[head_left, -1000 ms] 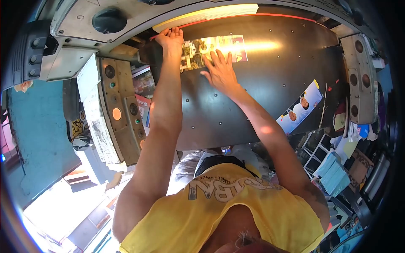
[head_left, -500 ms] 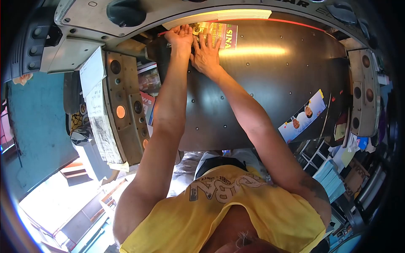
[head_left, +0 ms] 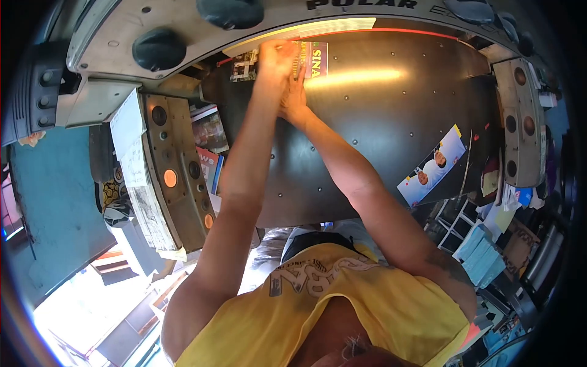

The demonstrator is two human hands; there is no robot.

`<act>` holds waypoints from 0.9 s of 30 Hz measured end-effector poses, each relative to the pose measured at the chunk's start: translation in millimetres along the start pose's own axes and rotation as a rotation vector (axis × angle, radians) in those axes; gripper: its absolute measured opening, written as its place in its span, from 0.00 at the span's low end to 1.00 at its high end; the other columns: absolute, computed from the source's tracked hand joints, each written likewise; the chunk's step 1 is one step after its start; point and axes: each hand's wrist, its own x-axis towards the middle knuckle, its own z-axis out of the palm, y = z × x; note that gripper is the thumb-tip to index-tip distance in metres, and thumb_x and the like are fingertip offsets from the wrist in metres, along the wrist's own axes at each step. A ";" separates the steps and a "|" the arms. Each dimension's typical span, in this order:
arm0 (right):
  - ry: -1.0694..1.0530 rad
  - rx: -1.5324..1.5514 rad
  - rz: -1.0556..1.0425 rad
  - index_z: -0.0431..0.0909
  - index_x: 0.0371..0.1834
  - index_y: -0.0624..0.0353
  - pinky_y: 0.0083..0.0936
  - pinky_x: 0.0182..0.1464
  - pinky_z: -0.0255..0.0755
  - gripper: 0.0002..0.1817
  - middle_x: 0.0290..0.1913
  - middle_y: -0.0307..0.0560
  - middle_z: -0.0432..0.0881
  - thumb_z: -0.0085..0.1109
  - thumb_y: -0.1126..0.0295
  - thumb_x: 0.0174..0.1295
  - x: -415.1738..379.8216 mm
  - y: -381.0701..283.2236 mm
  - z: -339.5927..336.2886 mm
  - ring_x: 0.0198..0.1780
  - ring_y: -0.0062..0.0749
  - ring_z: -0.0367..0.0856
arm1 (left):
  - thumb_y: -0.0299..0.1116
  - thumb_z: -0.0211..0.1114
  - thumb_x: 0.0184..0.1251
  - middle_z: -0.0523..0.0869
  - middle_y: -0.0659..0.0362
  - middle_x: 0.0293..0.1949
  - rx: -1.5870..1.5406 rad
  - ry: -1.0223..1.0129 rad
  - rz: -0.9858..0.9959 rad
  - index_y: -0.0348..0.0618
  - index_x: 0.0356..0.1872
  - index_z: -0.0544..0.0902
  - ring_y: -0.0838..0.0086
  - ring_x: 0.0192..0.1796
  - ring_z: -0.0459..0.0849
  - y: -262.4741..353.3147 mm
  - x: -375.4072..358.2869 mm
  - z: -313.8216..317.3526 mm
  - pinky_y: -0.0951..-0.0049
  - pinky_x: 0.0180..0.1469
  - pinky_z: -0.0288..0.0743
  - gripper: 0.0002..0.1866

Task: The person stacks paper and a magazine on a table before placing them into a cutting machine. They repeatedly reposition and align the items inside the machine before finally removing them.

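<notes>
A printed piece with the letters SINA (head_left: 319, 60) lies at the far edge of the dark metal table (head_left: 367, 128), against a red strip. My left hand (head_left: 279, 61) is over its middle part, with the fingers smeared by motion. Just right of and below it, my right hand (head_left: 295, 95) rests at the printed piece's near edge, fingers stretched out flat and partly hidden behind my left hand. A yellow-white stack edge (head_left: 336, 25) runs beyond the red strip.
A long photo strip with two people (head_left: 432, 166) lies at the table's right. Control panels with round buttons stand left (head_left: 174, 153) and right (head_left: 521, 128). Papers (head_left: 143, 183) hang by the left panel. The machine's front (head_left: 281, 13) with dark knobs spans the top.
The view has shifted slightly. My left hand has moved right over the printed piece, uncovering its left part. My right hand's fingers are closer together and nearer my left hand.
</notes>
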 end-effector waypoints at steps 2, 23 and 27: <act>0.200 0.207 0.026 0.59 0.82 0.52 0.72 0.78 0.37 0.42 0.83 0.58 0.54 0.51 0.40 0.71 -3.8 0.6 14.2 0.84 0.60 0.43 | 0.20 0.53 0.65 0.59 0.31 0.75 -0.026 0.051 -0.099 0.16 0.67 0.59 0.41 0.80 0.55 -23.3 9.6 25.4 0.44 0.80 0.57 0.30; 0.216 0.183 0.169 0.63 0.78 0.59 0.62 0.78 0.50 0.45 0.78 0.65 0.58 0.61 0.40 0.66 -23.9 8.4 -17.8 0.80 0.67 0.50 | 0.27 0.63 0.45 0.75 0.61 0.32 -0.338 0.553 0.158 0.48 0.30 0.71 0.64 0.34 0.73 -115.5 29.7 111.1 0.64 0.40 0.68 0.11; 0.228 0.210 0.142 0.63 0.77 0.59 0.64 0.77 0.52 0.46 0.77 0.65 0.58 0.64 0.40 0.64 -20.7 11.4 -19.0 0.78 0.70 0.51 | 0.25 0.61 0.50 0.76 0.62 0.31 -0.476 0.503 0.095 0.48 0.33 0.73 0.69 0.30 0.73 -112.8 39.9 109.3 0.68 0.34 0.68 0.10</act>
